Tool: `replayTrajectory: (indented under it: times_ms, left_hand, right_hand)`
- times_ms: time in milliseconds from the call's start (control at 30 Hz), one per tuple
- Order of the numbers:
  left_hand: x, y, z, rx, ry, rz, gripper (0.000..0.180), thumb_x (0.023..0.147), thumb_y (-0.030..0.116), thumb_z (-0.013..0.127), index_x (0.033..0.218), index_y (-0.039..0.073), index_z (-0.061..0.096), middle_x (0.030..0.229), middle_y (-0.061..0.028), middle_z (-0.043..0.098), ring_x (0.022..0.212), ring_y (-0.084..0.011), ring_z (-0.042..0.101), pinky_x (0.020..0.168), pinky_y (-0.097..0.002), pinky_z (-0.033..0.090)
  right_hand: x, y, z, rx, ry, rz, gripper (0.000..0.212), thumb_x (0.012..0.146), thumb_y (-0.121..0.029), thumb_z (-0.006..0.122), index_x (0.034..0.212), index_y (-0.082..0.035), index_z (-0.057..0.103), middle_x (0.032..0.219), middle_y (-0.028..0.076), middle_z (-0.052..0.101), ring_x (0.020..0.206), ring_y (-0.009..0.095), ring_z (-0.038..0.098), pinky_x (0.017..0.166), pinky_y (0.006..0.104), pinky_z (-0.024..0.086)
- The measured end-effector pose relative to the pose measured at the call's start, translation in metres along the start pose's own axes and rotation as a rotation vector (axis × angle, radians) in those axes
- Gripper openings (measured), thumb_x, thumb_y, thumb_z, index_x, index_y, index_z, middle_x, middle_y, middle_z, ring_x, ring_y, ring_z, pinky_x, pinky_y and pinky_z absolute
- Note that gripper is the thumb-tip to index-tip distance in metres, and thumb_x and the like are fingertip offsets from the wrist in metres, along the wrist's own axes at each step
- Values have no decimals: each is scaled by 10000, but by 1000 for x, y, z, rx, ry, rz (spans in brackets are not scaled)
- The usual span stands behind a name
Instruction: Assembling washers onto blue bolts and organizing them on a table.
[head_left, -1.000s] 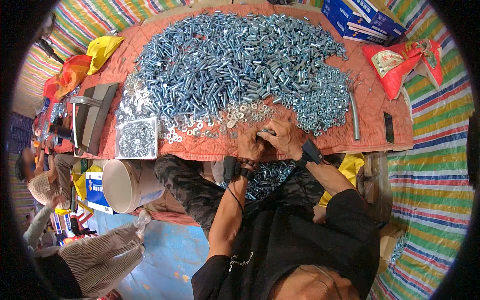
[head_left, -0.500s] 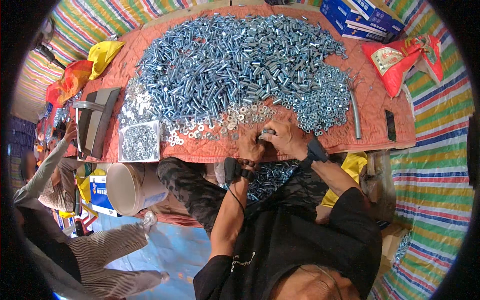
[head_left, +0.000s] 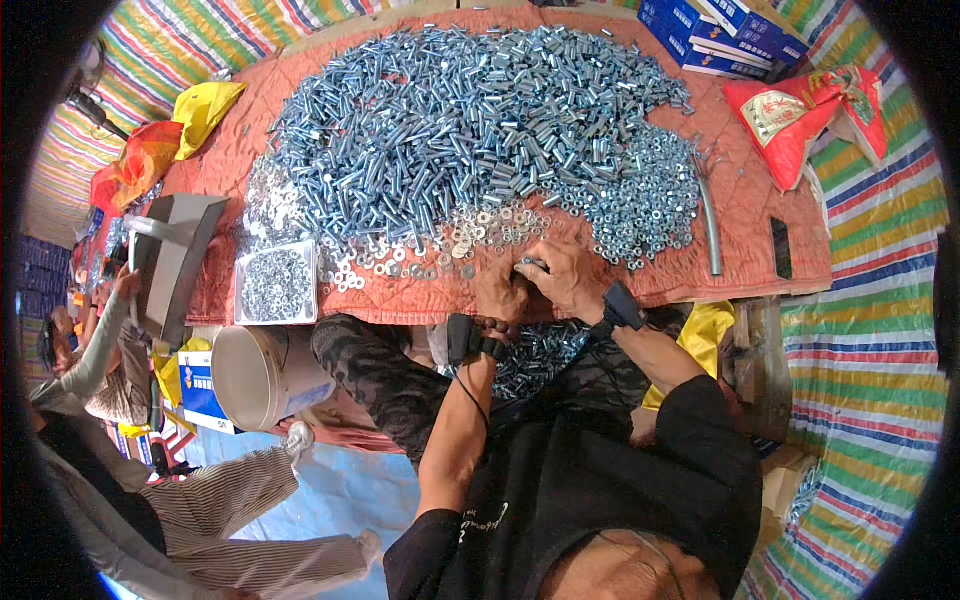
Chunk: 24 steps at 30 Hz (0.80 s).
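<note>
Striped sheeting (head_left: 255,35) of many colours surrounds the work place, and an orange-red quilted cloth (head_left: 395,302) forms the work surface. At the far left, another person's hand (head_left: 127,283) is at the side of a grey pan (head_left: 185,262), which is tilted. Next comes a white tray (head_left: 278,322), filled with small metal rings (head_left: 278,283). To the right of it, flat washers (head_left: 495,225) lie loose, in front of a wide heap of metal fasteners (head_left: 450,130).

Near the front edge, the left hand (head_left: 500,288) has its fingers curled; whether they grip something, I cannot tell. Just beside it, the right hand (head_left: 562,278) has its thumb and fingers closed on a small metal piece (head_left: 527,263). This piece lies at the fingertips, on the side toward the left hand, and is partly hidden.

Farther right are a heap of nuts (head_left: 645,205), then a metal tube (head_left: 711,225), and finally a red bag (head_left: 765,120).
</note>
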<state>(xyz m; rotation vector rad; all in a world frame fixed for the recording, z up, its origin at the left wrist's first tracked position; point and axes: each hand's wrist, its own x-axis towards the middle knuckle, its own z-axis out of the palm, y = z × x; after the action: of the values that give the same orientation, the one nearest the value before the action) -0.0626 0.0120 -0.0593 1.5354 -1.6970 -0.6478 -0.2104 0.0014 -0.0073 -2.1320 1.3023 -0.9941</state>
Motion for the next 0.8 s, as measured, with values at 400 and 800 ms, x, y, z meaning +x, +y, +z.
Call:
replayTrajectory:
  times_ms: [400, 800]
  left_hand:
    - [2, 16, -9, -219, 46, 62, 255, 754, 90, 622, 1003, 74, 671, 815, -190, 663, 759, -372, 656, 652, -421, 505]
    - [0, 1, -3, -114, 8, 84, 197, 751, 87, 641, 946, 60, 642, 741, -186, 640, 714, -397, 624, 610, -454, 480]
  right_hand:
    - [16, 0, -22, 31, -129, -369, 196, 829, -137, 646, 973, -12, 599, 870, 156, 587, 779, 343, 599, 671, 407, 470]
    - [8, 11, -10, 105, -109, -375, 230, 816, -151, 653, 1011, -32, 622, 945, 145, 602, 873, 318, 603, 732, 414, 491]
